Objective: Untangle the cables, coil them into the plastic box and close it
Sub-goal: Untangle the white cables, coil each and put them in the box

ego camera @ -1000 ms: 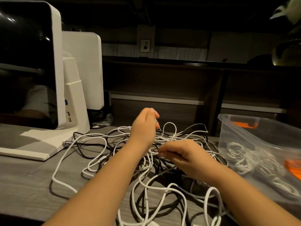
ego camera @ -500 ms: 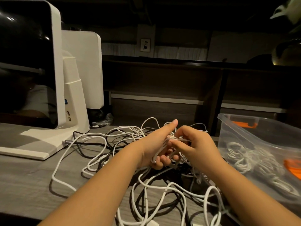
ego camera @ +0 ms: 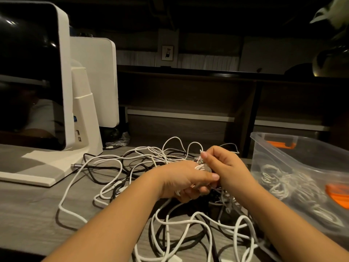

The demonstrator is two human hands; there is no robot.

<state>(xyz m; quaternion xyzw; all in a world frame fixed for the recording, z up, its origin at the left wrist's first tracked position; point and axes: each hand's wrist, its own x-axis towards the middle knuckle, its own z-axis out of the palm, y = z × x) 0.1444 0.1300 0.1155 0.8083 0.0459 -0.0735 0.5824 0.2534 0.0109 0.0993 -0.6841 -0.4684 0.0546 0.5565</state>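
Grey wood-grain bench carries tangled white and black cables; left hand grips white loops, right hand pinches one strand beside clear plastic box. No readable writing.

No legible text, label, brand or number anywhere; small framed picture on far wall too blurred to read.

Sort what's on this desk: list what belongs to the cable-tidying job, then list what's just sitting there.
Part of the job:
- tangled cables, white and black
- white cable in the grip of the left hand and right hand
- plastic box, open, with coiled cables inside

Just lying about:
- white monitor
- second screen behind it
- plastic wrapper
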